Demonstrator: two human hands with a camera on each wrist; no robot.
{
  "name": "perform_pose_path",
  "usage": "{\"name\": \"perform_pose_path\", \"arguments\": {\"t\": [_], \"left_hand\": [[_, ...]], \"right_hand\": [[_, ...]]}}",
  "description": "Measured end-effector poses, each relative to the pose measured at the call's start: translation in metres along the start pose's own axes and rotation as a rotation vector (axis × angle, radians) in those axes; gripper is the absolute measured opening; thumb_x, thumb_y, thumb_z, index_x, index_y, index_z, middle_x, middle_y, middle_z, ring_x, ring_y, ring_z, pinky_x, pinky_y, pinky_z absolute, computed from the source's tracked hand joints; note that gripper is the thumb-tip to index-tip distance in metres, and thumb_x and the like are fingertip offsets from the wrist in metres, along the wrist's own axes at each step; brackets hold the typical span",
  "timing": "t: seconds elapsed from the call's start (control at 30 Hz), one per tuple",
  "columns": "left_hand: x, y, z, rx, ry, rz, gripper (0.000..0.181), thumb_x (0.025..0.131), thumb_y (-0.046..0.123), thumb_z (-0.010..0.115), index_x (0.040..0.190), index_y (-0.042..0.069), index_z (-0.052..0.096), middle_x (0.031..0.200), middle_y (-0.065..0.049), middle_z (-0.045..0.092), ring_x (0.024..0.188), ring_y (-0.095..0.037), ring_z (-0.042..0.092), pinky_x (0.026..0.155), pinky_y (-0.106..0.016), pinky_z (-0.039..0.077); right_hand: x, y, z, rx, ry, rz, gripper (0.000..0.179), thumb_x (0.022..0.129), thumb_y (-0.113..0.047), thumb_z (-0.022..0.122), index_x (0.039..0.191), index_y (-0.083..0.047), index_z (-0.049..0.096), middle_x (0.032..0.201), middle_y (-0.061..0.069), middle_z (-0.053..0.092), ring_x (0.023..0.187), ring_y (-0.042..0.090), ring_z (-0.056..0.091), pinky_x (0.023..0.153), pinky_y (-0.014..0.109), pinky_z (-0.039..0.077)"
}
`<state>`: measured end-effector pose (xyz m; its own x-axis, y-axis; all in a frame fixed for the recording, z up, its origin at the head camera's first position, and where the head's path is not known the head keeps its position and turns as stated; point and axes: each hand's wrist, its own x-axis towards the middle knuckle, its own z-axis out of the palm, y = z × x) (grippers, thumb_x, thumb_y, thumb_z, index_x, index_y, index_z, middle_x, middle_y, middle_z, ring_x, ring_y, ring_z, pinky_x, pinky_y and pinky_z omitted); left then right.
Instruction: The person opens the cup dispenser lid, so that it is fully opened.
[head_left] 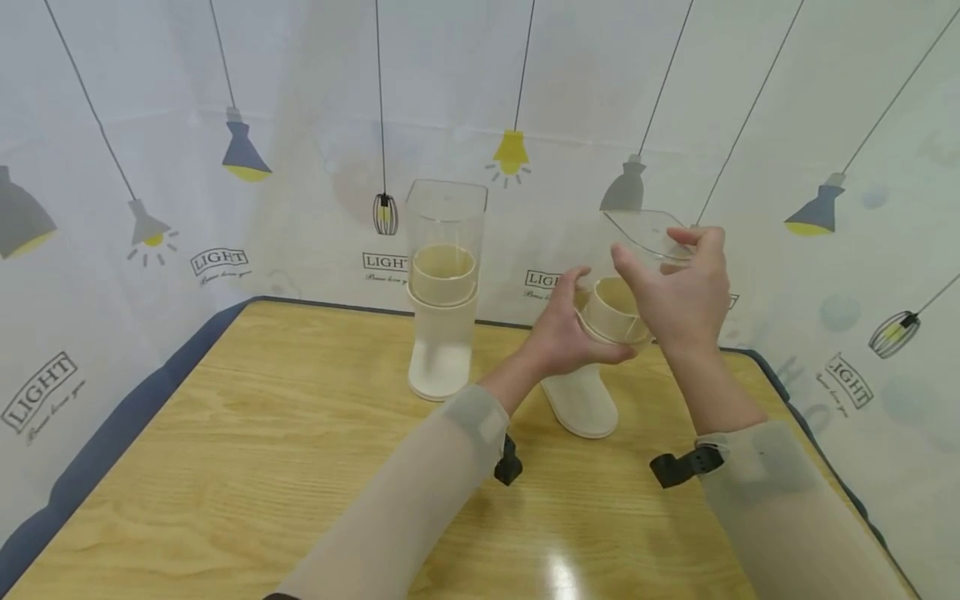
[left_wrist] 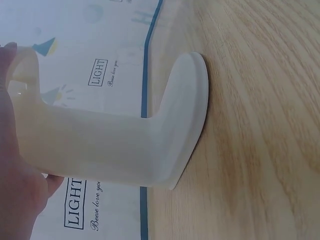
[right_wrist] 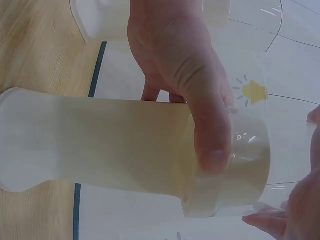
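Note:
Near the table's back edge, my left hand [head_left: 564, 335] grips the top collar of a cream boot-shaped stand [head_left: 583, 407]. The left wrist view shows the stand's [left_wrist: 100, 145] broad foot right at the wood, and in the right wrist view my left thumb [right_wrist: 212, 135] lies across the collar. A clear see-through container [head_left: 637, 227] sits around the stand's cream inner ring [head_left: 617, 302]. My right hand [head_left: 686, 292] holds that container by its side near the rim, thumb and fingers spread around it.
To the left stands a matching cream stand [head_left: 441, 346] with its own clear container [head_left: 447, 200] on top. Both are on a wooden table [head_left: 262, 467]. A curtain printed with lamps [head_left: 300, 125] hangs close behind the table and along its sides.

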<state>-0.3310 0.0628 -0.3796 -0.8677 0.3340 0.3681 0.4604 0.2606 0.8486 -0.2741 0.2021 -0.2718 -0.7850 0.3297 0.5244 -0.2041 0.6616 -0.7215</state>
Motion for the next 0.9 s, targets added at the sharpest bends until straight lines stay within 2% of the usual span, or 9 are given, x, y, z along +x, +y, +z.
{"name": "perform_pose_path", "arguments": {"t": [0.07, 0.27, 0.4, 0.5, 0.7, 0.9], "left_hand": [[0.000, 0.000, 0.000, 0.004, -0.005, 0.004, 0.132, 0.072, 0.045, 0.104, 0.172, 0.023, 0.020, 0.151, -0.005, 0.053, 0.124, -0.015, 0.062, 0.106, -0.032, 0.057], [0.003, -0.002, -0.004, -0.025, -0.003, 0.030, 0.136, 0.072, 0.044, 0.104, 0.173, 0.023, 0.017, 0.158, -0.004, 0.047, 0.131, -0.016, 0.058, 0.114, -0.037, 0.053], [0.001, -0.003, -0.004, -0.033, -0.013, -0.012, 0.138, 0.072, 0.043, 0.104, 0.175, 0.022, 0.015, 0.157, -0.005, 0.049, 0.129, -0.016, 0.059, 0.113, -0.038, 0.054], [0.000, -0.003, -0.003, -0.039, -0.036, -0.034, 0.139, 0.072, 0.043, 0.104, 0.176, 0.022, 0.013, 0.159, -0.008, 0.048, 0.129, -0.017, 0.059, 0.113, -0.038, 0.054], [-0.003, -0.002, -0.002, -0.048, -0.017, -0.043, 0.137, 0.072, 0.039, 0.105, 0.172, 0.020, 0.014, 0.149, -0.013, 0.056, 0.129, -0.021, 0.061, 0.116, -0.041, 0.052], [-0.003, 0.000, -0.002, -0.019, -0.002, -0.072, 0.130, 0.071, 0.042, 0.105, 0.164, 0.018, 0.018, 0.143, -0.014, 0.059, 0.126, -0.021, 0.062, 0.113, -0.040, 0.054]], "right_hand": [[-0.001, -0.003, 0.000, -0.027, -0.007, -0.014, 0.083, 0.085, -0.065, 0.082, 0.143, -0.013, 0.053, 0.151, 0.006, 0.060, 0.119, 0.029, 0.071, 0.087, 0.039, 0.050], [0.005, -0.019, 0.001, -0.140, -0.020, -0.142, 0.084, 0.085, -0.068, 0.079, 0.143, -0.012, 0.053, 0.142, 0.015, 0.061, 0.108, 0.033, 0.065, 0.075, 0.045, 0.048], [0.006, -0.020, -0.006, -0.083, -0.049, -0.041, 0.087, 0.085, -0.070, 0.079, 0.145, -0.015, 0.050, 0.151, 0.009, 0.059, 0.120, 0.029, 0.068, 0.088, 0.046, 0.052], [0.006, -0.013, -0.013, -0.024, -0.038, 0.011, 0.088, 0.084, -0.069, 0.081, 0.145, -0.015, 0.049, 0.155, 0.004, 0.058, 0.126, 0.028, 0.071, 0.095, 0.044, 0.054], [0.008, -0.006, -0.024, 0.063, 0.012, -0.033, 0.082, 0.083, -0.066, 0.085, 0.140, -0.017, 0.050, 0.153, -0.004, 0.061, 0.123, 0.025, 0.074, 0.083, 0.023, 0.051], [0.011, -0.010, -0.038, 0.105, 0.050, -0.017, 0.072, 0.085, -0.058, 0.087, 0.136, -0.023, 0.050, 0.151, -0.007, 0.059, 0.124, 0.023, 0.075, 0.082, 0.019, 0.053]]}}
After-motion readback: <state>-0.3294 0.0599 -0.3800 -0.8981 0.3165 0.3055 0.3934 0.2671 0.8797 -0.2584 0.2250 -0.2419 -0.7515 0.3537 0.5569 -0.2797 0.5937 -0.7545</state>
